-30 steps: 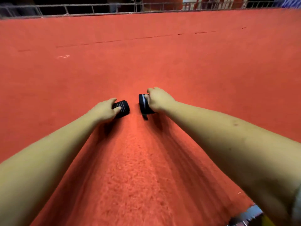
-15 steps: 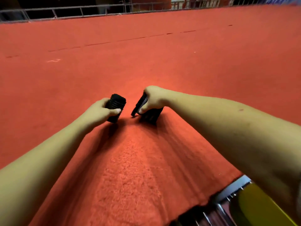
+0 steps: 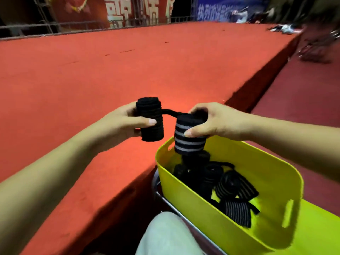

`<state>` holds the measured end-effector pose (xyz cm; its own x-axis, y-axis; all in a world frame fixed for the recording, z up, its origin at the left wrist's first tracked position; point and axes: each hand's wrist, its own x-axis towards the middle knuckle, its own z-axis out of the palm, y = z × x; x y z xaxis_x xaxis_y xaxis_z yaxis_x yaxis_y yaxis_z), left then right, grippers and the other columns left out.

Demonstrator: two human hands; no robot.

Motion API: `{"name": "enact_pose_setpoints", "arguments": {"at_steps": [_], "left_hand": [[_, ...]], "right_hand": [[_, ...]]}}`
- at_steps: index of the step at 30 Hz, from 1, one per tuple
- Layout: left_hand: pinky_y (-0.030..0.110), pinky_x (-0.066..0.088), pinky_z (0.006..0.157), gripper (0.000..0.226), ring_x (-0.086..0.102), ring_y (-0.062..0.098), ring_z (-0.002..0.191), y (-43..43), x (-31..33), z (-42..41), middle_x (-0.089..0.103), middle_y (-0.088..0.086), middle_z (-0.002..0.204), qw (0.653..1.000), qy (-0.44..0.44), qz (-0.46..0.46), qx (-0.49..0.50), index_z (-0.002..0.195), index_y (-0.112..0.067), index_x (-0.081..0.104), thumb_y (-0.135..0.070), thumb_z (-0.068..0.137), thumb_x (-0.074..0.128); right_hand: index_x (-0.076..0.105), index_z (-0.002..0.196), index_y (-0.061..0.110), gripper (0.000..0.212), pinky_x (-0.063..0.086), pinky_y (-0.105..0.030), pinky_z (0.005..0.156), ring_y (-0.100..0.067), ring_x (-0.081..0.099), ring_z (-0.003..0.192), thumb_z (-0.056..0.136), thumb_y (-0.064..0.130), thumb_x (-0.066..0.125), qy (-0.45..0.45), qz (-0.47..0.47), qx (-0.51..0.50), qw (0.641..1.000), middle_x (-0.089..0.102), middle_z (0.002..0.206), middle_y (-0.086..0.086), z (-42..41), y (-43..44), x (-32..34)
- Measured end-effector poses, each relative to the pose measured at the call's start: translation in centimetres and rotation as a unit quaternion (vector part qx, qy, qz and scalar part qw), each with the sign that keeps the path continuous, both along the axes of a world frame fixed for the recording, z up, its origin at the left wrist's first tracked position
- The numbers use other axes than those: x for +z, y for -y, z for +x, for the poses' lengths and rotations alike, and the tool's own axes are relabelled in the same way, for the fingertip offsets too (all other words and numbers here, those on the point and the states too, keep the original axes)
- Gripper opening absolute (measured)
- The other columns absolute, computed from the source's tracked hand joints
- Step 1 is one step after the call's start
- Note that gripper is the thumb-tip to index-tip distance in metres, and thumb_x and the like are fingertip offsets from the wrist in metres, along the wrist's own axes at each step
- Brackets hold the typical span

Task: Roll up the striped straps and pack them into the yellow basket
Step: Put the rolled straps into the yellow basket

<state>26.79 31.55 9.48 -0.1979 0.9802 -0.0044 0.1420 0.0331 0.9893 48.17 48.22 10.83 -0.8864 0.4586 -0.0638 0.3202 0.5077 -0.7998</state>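
Red carpeted platform (edge drops right); darker red floor beside; metal railing, red banner, blue banner behind.

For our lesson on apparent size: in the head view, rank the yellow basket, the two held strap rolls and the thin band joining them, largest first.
1. yellow basket
2. striped roll in the right hand and dark roll in the left hand: they look alike, so unranked
3. thin band joining them
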Motion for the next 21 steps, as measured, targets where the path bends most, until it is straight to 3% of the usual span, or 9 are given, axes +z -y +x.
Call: {"name": "enact_pose_setpoints", "arguments": {"at_steps": [3, 7, 9, 12, 14, 16, 19, 21], "left_hand": [[0.036, 0.053, 0.095, 0.092, 0.067, 0.019, 0.109, -2.0, -0.5, 3.5, 0.072, -0.003, 0.109, 0.995, -0.062, -0.029, -0.076, 0.114, -0.025, 0.065, -0.061, 0.033, 0.093], [0.026, 0.052, 0.090, 0.047, 0.066, 0.017, 0.113, -4.1, -2.1, 6.5, 0.072, -0.003, 0.115, 0.989, -0.063, -0.055, -0.118, 0.121, -0.022, 0.064, -0.018, 0.077, 0.082], [0.027, 0.050, 0.092, 0.044, 0.066, 0.015, 0.114, -4.5, -2.7, 7.1, 0.072, -0.004, 0.118, 0.986, -0.081, -0.072, -0.130, 0.122, -0.022, 0.064, -0.017, 0.079, 0.075], [0.038, 0.047, 0.103, 0.047, 0.064, 0.016, 0.118, -4.9, -4.0, 7.2, 0.070, -0.003, 0.123, 0.981, -0.101, -0.090, -0.136, 0.125, -0.023, 0.064, -0.018, 0.081, 0.080], [0.044, 0.045, 0.108, 0.048, 0.063, 0.017, 0.119, -5.2, -4.6, 7.2, 0.069, -0.001, 0.125, 0.981, -0.105, -0.097, -0.132, 0.125, -0.022, 0.064, -0.019, 0.079, 0.077], [0.044, 0.044, 0.108, 0.047, 0.063, 0.016, 0.118, -5.4, -5.0, 7.2, 0.069, -0.003, 0.124, 0.980, -0.114, -0.103, -0.129, 0.124, -0.023, 0.065, -0.022, 0.078, 0.076], [0.044, 0.043, 0.110, 0.049, 0.063, 0.012, 0.118, -5.9, -5.4, 7.3, 0.070, -0.006, 0.123, 0.977, -0.127, -0.120, -0.124, 0.123, -0.026, 0.064, -0.027, 0.076, 0.078], [0.043, 0.042, 0.111, 0.049, 0.063, 0.011, 0.118, -6.3, -5.6, 7.3, 0.069, -0.008, 0.124, 0.974, -0.134, -0.128, -0.128, 0.125, -0.026, 0.063, -0.026, 0.080, 0.081]], "right_hand": [[0.065, 0.102, 0.021, 0.040, 0.052, -0.029, 0.072, -0.004, 0.063, 0.076, 0.071, 0.034, 0.088, 0.060, 0.041, -0.010, 0.997, 0.071, 0.089, 0.003, 5.3, -0.6, -1.7], [0.063, 0.105, 0.024, 0.043, 0.053, -0.029, 0.075, -0.009, 0.068, 0.083, 0.071, 0.036, 0.088, 0.130, 0.063, 0.006, 0.990, 0.072, 0.094, 0.004, 9.4, -1.1, -4.6], [0.061, 0.107, 0.025, 0.048, 0.053, -0.026, 0.074, -0.007, 0.066, 0.083, 0.070, 0.039, 0.088, 0.174, 0.074, 0.022, 0.982, 0.070, 0.095, 0.007, 10.5, -1.2, -5.9], [0.055, 0.107, 0.030, 0.053, 0.048, -0.019, 0.064, -0.002, 0.060, 0.074, 0.068, 0.044, 0.088, 0.253, 0.104, 0.059, 0.960, 0.064, 0.089, 0.012, 11.2, -1.1, -7.1], [0.054, 0.105, 0.029, 0.053, 0.050, -0.026, 0.065, -0.009, 0.063, 0.080, 0.067, 0.044, 0.088, 0.289, 0.106, 0.078, 0.948, 0.066, 0.092, 0.008, 11.3, -0.9, -7.7], [0.053, 0.104, 0.026, 0.053, 0.049, -0.027, 0.062, -0.014, 0.063, 0.083, 0.068, 0.043, 0.088, 0.316, 0.114, 0.089, 0.938, 0.066, 0.093, 0.005, 11.1, -0.4, -8.1], [0.050, 0.108, 0.020, 0.058, 0.037, -0.018, 0.048, -0.014, 0.053, 0.076, 0.070, 0.046, 0.085, 0.356, 0.144, 0.082, 0.920, 0.057, 0.088, 0.007, 10.5, 0.9, -9.5], [0.049, 0.110, 0.015, 0.060, 0.035, -0.023, 0.048, -0.017, 0.051, 0.079, 0.071, 0.044, 0.085, 0.376, 0.150, 0.084, 0.910, 0.053, 0.089, 0.003, 10.1, 1.7, -11.0]]}}
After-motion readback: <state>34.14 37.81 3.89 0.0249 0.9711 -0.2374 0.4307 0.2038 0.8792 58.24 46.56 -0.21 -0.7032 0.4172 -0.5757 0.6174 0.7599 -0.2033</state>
